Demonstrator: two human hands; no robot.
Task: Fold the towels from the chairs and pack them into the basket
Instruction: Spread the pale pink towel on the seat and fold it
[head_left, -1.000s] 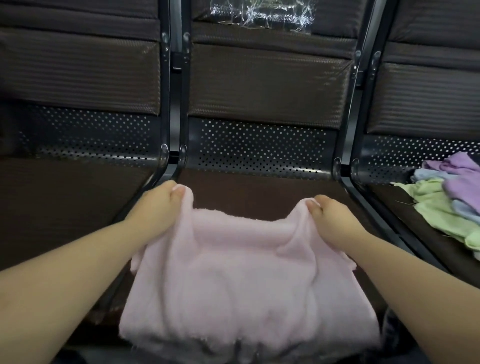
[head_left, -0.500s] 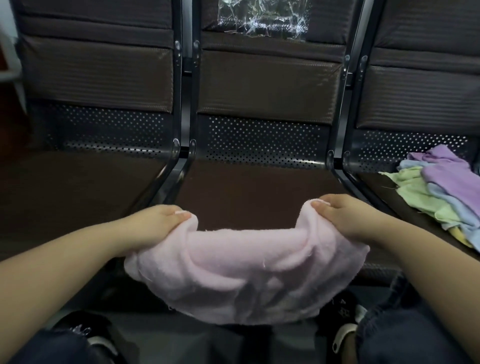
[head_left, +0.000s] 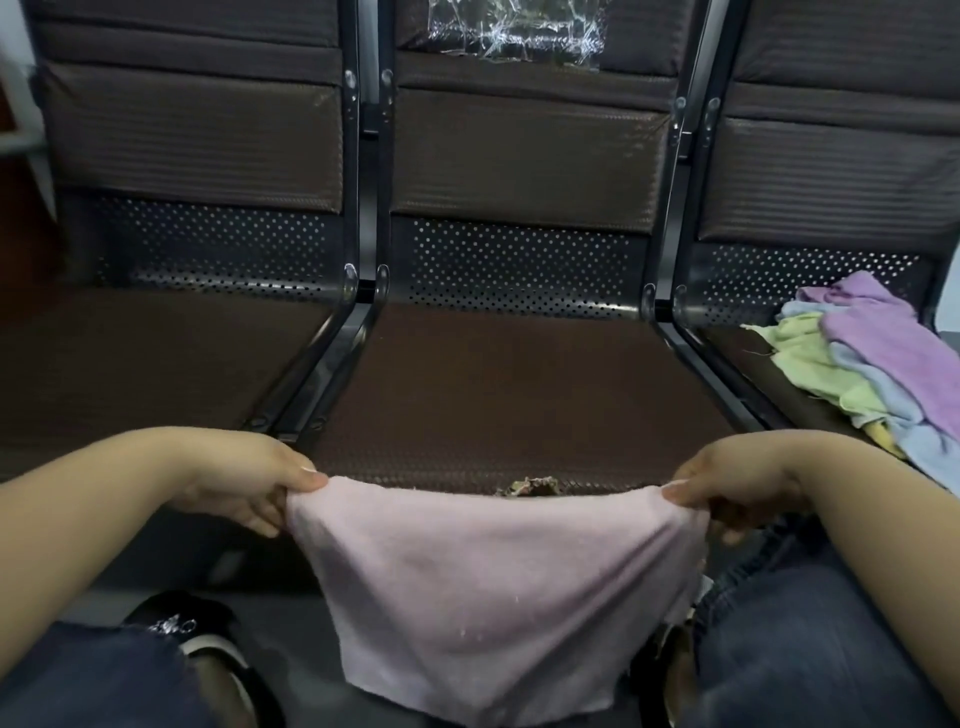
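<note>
Left hand, right hand pinch pink towel top corners; towel hangs before middle seat.

2 hands apart (pinching)

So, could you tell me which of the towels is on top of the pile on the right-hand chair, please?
The purple towel is on top. It lies over the light blue towel and the green towel, unlike the pink towel held in both hands.

It looked like a waiting room: a row of 3 linked chairs with dark padded cushions, perforated metal backs and black steel frames filled the view.
</note>
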